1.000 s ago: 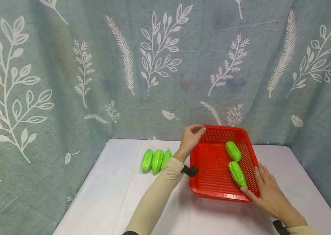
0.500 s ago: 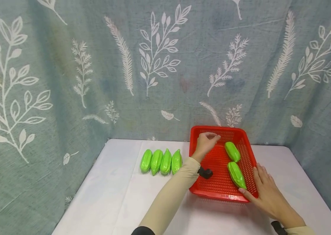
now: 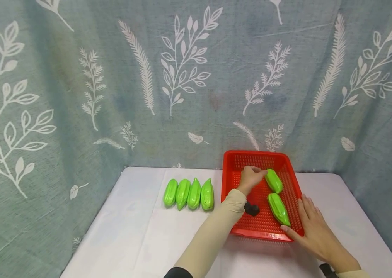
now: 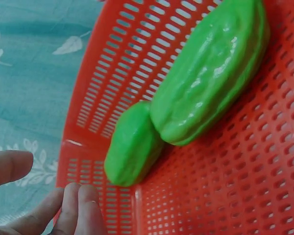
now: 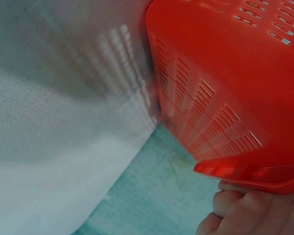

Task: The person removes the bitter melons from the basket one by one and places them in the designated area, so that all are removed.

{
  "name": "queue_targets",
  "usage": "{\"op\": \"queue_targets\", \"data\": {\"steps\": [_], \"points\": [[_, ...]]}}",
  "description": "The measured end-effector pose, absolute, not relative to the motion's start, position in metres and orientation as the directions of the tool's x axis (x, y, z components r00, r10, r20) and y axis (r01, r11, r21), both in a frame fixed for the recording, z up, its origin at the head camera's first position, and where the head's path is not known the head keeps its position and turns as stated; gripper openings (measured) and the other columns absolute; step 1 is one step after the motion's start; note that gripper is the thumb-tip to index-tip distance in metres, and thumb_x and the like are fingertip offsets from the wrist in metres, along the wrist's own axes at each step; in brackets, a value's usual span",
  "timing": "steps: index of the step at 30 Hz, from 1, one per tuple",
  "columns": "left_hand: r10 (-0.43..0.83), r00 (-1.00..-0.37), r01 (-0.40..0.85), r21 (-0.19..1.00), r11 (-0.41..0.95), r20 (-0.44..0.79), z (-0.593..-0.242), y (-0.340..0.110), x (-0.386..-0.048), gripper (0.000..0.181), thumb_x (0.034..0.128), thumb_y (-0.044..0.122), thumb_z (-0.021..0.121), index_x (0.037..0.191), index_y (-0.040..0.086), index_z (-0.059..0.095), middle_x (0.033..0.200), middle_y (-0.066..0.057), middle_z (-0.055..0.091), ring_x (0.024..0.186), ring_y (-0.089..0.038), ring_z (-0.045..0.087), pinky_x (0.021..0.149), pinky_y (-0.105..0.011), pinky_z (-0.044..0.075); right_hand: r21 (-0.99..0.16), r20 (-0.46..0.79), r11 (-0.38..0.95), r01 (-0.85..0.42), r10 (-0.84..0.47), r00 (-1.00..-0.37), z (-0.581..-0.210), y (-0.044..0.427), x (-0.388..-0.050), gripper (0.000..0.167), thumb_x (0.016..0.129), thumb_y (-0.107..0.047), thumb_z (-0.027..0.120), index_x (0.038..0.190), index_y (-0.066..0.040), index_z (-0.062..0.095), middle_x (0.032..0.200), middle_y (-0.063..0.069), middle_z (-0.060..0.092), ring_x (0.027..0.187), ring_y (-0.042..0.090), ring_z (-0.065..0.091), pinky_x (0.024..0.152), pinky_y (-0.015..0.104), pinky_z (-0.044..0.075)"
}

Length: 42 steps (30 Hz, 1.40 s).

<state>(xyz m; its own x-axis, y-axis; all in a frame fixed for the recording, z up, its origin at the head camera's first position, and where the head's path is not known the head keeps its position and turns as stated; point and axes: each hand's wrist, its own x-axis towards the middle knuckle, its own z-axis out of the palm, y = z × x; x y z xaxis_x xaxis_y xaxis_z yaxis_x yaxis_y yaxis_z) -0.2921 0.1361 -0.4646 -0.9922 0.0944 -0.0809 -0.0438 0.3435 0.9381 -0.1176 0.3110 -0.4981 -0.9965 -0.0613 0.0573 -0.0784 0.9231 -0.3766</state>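
A red plastic basket (image 3: 229, 162) with slotted walls holds two green, ridged gourds like bitter melons. The far gourd (image 3: 274, 182) and the near gourd (image 3: 278, 209) lie along its right wall, end to end. My left hand (image 3: 250, 178) is over the basket beside the far gourd's upper end. In the left wrist view, its thumb and fingers are parted with nothing between them, and a gap shows between the fingertips and the far gourd (image 4: 134, 147). My right hand (image 3: 316, 233) rests at the basket's near right corner, thumb over the rim and straight fingers along the outer side.
Several more green gourds (image 3: 189, 194) lie in a row on the white tablecloth (image 3: 130, 231), left of the basket. A grey-green curtain (image 3: 196, 85) with white leaf patterns hangs behind and at both sides of the table.
My left hand has moved right from the basket's left rim, over its inside, to the far gourd. The row of gourds is now uncovered. My right hand stays at the corner.
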Motion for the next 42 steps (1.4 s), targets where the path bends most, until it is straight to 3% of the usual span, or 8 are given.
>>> {"op": "queue_targets", "data": {"steps": [7, 11, 15, 17, 20, 23, 34, 42], "points": [[0.058, -0.993, -0.07, 0.919, 0.388, -0.101, -0.472, 0.146, -0.294, 0.031, 0.0899, 0.031, 0.079, 0.101, 0.002, 0.076, 0.104, -0.012, 0.074, 0.097, -0.028, 0.068, 0.085, -0.042, 0.058, -0.377, 0.049, 0.924, -0.063, -0.048, -0.998, -0.497, 0.309, -0.118, 0.116, 0.091, -0.068, 0.061, 0.162, 0.009, 0.01, 0.168, 0.036, 0.01, 0.154, 0.056, 0.011, 0.117, 0.077, 0.02], [0.062, -0.992, -0.073, 0.896, 0.438, -0.111, -0.473, 0.153, -0.291, 0.034, 0.0882, 0.032, 0.081, 0.101, 0.001, 0.077, 0.105, -0.012, 0.076, 0.098, -0.028, 0.07, 0.082, -0.037, 0.058, -0.372, 0.078, 0.925, -0.08, -0.055, -0.995, -0.498, 0.309, -0.118, 0.115, 0.091, -0.066, 0.064, 0.16, 0.011, 0.014, 0.166, 0.037, 0.014, 0.154, 0.055, 0.014, 0.117, 0.076, 0.022], [0.062, -0.991, -0.08, 0.885, 0.458, -0.122, -0.477, 0.16, -0.285, 0.029, 0.087, 0.033, 0.081, 0.08, 0.006, 0.073, 0.082, -0.003, 0.071, 0.079, -0.018, 0.063, 0.069, -0.029, 0.051, -0.371, 0.088, 0.925, -0.087, -0.058, -0.994, -0.499, 0.31, -0.116, 0.113, 0.091, -0.065, 0.064, 0.16, 0.012, 0.016, 0.166, 0.037, 0.016, 0.154, 0.055, 0.015, 0.116, 0.076, 0.023], [0.057, -0.992, -0.077, 0.886, 0.457, -0.116, -0.478, 0.163, -0.282, 0.037, 0.0861, 0.031, 0.082, 0.063, 0.009, 0.063, 0.067, 0.002, 0.059, 0.069, -0.015, 0.053, 0.062, -0.026, 0.043, -0.375, 0.086, 0.923, -0.084, -0.056, -0.995, -0.499, 0.31, -0.116, 0.113, 0.091, -0.065, 0.064, 0.16, 0.011, 0.016, 0.166, 0.037, 0.016, 0.154, 0.055, 0.015, 0.116, 0.077, 0.023], [0.051, -0.993, -0.073, 0.88, 0.469, -0.11, -0.48, 0.167, -0.279, 0.05, 0.0856, 0.031, 0.083, 0.054, 0.015, 0.047, 0.058, 0.006, 0.043, 0.063, -0.013, 0.043, 0.058, -0.025, 0.035, -0.38, 0.083, 0.921, -0.081, -0.054, -0.995, -0.499, 0.31, -0.116, 0.113, 0.092, -0.065, 0.064, 0.16, 0.011, 0.015, 0.166, 0.036, 0.015, 0.154, 0.055, 0.014, 0.116, 0.077, 0.022], [0.055, -0.993, -0.068, 0.881, 0.468, -0.106, -0.482, 0.17, -0.277, 0.048, 0.0848, 0.03, 0.084, 0.056, 0.015, 0.048, 0.058, 0.005, 0.043, 0.062, -0.012, 0.043, 0.057, -0.025, 0.036, -0.381, 0.086, 0.921, -0.083, -0.054, -0.995, -0.5, 0.311, -0.117, 0.113, 0.092, -0.066, 0.063, 0.161, 0.01, 0.014, 0.166, 0.036, 0.015, 0.154, 0.055, 0.014, 0.116, 0.077, 0.022], [0.084, -0.992, -0.031, 0.84, 0.542, -0.09, -0.485, 0.176, -0.272, 0.033, 0.0835, 0.033, 0.085, 0.084, 0.005, 0.068, 0.075, -0.005, 0.063, 0.066, -0.016, 0.057, 0.061, -0.027, 0.05, -0.375, 0.103, 0.923, -0.086, -0.05, -0.993, -0.501, 0.311, -0.116, 0.113, 0.092, -0.065, 0.064, 0.161, 0.009, 0.015, 0.166, 0.036, 0.015, 0.154, 0.055, 0.015, 0.116, 0.077, 0.023], [0.095, -0.994, 0.008, 0.811, 0.584, -0.059, -0.492, 0.18, -0.276, 0.027, 0.08, 0.026, 0.086, 0.086, 0.006, 0.07, 0.08, -0.007, 0.069, 0.075, -0.019, 0.065, 0.067, -0.026, 0.054, -0.375, 0.133, 0.921, -0.104, -0.057, -0.989, -0.502, 0.311, -0.117, 0.111, 0.092, -0.064, 0.065, 0.161, 0.009, 0.016, 0.166, 0.036, 0.017, 0.154, 0.054, 0.017, 0.116, 0.077, 0.025]]}}
